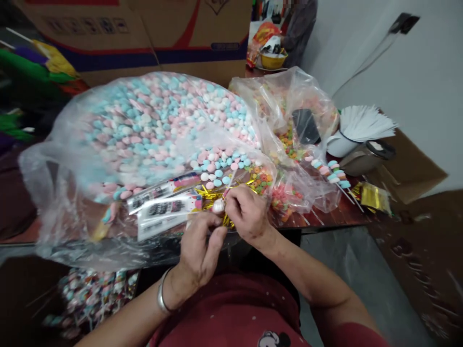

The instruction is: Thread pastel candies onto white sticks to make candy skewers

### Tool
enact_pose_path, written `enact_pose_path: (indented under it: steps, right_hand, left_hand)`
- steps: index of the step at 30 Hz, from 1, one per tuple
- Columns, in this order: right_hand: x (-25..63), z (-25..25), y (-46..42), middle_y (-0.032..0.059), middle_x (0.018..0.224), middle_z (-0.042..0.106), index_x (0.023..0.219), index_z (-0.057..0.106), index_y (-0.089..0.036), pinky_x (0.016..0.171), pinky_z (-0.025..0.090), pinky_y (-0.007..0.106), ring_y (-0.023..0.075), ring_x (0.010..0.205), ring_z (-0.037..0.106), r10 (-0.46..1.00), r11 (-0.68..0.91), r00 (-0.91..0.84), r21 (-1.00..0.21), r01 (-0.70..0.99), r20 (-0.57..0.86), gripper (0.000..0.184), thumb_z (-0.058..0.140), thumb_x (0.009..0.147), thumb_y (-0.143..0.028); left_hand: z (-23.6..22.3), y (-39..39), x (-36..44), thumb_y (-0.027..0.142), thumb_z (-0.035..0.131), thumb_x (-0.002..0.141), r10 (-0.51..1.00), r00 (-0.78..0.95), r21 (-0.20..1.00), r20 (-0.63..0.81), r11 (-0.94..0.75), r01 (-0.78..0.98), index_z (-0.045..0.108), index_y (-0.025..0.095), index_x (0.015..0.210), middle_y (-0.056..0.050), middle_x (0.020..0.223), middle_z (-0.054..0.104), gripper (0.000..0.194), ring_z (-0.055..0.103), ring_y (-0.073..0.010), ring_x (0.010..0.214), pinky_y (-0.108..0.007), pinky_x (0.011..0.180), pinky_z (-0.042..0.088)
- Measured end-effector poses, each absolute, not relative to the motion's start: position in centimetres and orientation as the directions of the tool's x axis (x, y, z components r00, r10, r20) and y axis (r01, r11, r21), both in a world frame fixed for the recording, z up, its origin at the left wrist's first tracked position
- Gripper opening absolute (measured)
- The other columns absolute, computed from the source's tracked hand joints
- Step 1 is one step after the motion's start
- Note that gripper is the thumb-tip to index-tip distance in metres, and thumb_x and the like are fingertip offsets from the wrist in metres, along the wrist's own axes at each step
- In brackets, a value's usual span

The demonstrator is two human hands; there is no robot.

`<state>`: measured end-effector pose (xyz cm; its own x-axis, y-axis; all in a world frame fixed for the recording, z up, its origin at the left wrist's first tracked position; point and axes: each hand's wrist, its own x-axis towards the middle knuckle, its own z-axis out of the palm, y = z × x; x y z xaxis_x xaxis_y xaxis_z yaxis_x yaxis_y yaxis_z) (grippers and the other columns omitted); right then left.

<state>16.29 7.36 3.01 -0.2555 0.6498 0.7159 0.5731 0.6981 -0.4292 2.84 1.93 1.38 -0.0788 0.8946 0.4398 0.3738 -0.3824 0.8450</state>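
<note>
My right hand is closed, its fingertips pinching beside a small, shiny, whitish wrapped candy. A thin pale stick shows just above those fingers. Close by on the left, my left hand has thumb and forefinger apart, and nothing shows between them; its other fingers are mostly hidden. Gold twist ties lie loose behind and under both hands. Left of them are printed clear wrapper bags. Loose pink, blue and white candies and small ring-shaped gummies spread just beyond.
A big plastic bag of pastel candies fills the back left, with a cardboard box behind. At right are candy skewers, a mug of white sticks, a dark phone-like slab and a gold packet. Finished-looking skewers lie below left.
</note>
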Motion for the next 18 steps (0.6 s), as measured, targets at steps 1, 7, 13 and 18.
enact_pose_path:
  steps: [1,7,13,18]
  right_hand:
    - [15.9,3.3,7.0,0.0012,0.071,0.058,0.078,0.052,-0.019,0.066,0.045,0.024,0.0129,0.068,0.055,0.658,0.717,-0.244,-0.492,0.494,0.713,0.019,0.042,0.092,-0.012]
    - [14.3,3.3,5.1,-0.0025,0.068,0.055,0.075,0.052,-0.02,0.058,0.043,0.021,0.0093,0.061,0.051,0.799,0.587,-0.297,-0.785,0.199,0.522,0.015,0.047,0.088,-0.014]
    - [14.2,2.1,6.0,-0.0017,0.067,0.054,0.075,0.053,-0.02,0.06,0.044,0.023,0.0107,0.061,0.05,0.775,0.631,-0.262,-0.711,0.309,0.574,0.018,0.045,0.091,-0.015]
    - [13.8,2.0,5.0,0.0033,0.073,0.057,0.08,0.058,-0.019,0.066,0.046,0.027,0.0153,0.071,0.053,0.577,0.788,-0.331,-0.403,0.465,0.747,0.021,0.043,0.092,-0.011]
  left_hand:
    - [1.5,2.1,2.7,0.036,0.056,0.093,0.955,-0.133,0.954,0.264,-0.238,0.18,0.063,0.021,0.087,-0.003,0.076,0.067,0.018,0.06,-0.0181,0.071,-0.032,0.07,0.048]
    - [4.9,3.6,-0.4,0.077,0.047,0.082,0.978,-0.196,0.895,0.072,-0.15,-0.42,0.064,0.022,0.106,-0.008,0.09,0.076,0.063,0.068,-0.0242,0.078,-0.04,0.073,0.053]
    - [5.5,2.2,-3.1,0.072,0.048,0.085,0.93,0.357,0.901,-0.086,0.226,-0.371,0.07,0.017,0.077,-0.004,0.048,0.065,0.061,0.055,-0.017,0.037,-0.029,0.045,0.043]
    - [4.0,1.3,-2.0,0.072,0.05,0.085,0.917,0.256,0.913,-0.305,0.358,-0.196,0.073,0.013,0.078,-0.01,0.075,0.075,0.064,0.068,-0.0224,0.071,-0.035,0.071,0.053]
